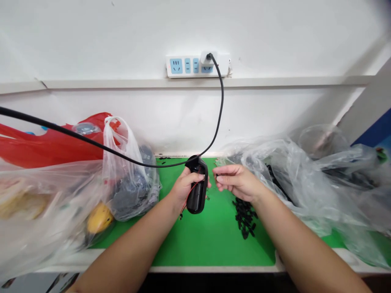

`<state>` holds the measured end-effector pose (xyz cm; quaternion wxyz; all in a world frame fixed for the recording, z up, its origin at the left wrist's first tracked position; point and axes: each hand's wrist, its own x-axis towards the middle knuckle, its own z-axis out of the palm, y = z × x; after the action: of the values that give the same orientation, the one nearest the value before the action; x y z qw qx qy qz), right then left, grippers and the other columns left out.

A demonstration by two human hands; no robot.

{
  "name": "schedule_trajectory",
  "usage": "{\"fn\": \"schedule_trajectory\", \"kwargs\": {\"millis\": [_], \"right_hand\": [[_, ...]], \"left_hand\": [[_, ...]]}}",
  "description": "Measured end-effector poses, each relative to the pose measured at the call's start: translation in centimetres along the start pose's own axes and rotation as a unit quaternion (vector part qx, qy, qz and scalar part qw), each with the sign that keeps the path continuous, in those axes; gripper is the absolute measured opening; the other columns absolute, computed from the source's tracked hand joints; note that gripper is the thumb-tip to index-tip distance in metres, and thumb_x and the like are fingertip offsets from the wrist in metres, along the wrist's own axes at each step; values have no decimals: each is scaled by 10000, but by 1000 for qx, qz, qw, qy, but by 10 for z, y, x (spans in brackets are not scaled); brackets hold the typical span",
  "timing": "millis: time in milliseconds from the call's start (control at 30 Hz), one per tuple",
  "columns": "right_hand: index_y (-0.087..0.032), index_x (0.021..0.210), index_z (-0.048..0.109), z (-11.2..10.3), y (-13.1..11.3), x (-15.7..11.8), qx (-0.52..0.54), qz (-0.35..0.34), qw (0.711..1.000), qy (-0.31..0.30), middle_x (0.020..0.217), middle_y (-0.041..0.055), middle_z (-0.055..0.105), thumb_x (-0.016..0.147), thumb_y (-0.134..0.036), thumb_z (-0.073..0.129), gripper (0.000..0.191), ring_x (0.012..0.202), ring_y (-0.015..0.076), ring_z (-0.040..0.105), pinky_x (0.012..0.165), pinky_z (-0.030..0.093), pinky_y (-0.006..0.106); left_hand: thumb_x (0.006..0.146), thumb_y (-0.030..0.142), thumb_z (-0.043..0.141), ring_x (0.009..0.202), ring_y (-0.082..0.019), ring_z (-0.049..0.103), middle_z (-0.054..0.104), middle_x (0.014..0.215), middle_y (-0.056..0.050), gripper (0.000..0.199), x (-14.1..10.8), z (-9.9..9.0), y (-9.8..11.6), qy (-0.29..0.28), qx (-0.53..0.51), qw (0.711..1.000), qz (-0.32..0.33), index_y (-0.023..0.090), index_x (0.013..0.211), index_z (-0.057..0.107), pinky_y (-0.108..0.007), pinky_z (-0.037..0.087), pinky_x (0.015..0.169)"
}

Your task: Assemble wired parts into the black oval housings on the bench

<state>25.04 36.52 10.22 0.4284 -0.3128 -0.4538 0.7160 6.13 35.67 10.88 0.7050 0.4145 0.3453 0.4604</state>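
Note:
My left hand (183, 185) is wrapped round a black, rounded plastic housing (195, 199), its thumb lying across the front. A thin red and black wire pair (185, 202) hangs from the housing and ends in a small dark connector. Just to the right, my right hand (233, 181) is closed in a pinch, apart from the housing. A tiny dark piece shows at its fingertips, too small to name. Below that hand a pile of small black plastic parts (245, 217) lies on the green mat (210, 248).
A black cable (220, 101) loops from a power strip (183, 67) on the wall down behind the housing and off to the left. Plastic bags (130, 183) with dark parts, a red bag (55, 146) and a yellow object (99, 219) crowd the left. Clear bags (305, 183) cover the right.

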Motion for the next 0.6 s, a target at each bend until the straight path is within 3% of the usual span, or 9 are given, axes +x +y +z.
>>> {"fn": "schedule_trajectory", "kwargs": {"millis": [100, 300, 600], "right_hand": [[-122, 854, 679, 6, 4, 0, 56, 21, 998, -8, 697, 28, 671, 565, -176, 822, 327, 563, 75, 625, 541, 540, 162], [-127, 879, 670, 5, 4, 0, 89, 43, 995, 2, 796, 39, 693, 593, -158, 812, 320, 637, 104, 671, 619, 587, 184], [-120, 856, 673, 9, 10, 3, 52, 7, 998, 28, 703, 18, 669, 610, -218, 812, 299, 628, 106, 666, 579, 576, 177]], "left_hand": [[640, 231, 651, 578, -161, 599, 618, 756, 1, 533, 2, 1, -2, 14, 7, 1000, 6, 228, 1124, 427, -252, 480, 426], [625, 176, 692, 685, -137, 614, 613, 822, 10, 476, 5, 1, -7, 41, -3, 998, 50, 217, 1044, 470, -254, 496, 612], [596, 201, 721, 572, -88, 533, 559, 744, 47, 458, 3, 6, -7, 71, 28, 995, 65, 206, 985, 479, -218, 450, 538]]}}
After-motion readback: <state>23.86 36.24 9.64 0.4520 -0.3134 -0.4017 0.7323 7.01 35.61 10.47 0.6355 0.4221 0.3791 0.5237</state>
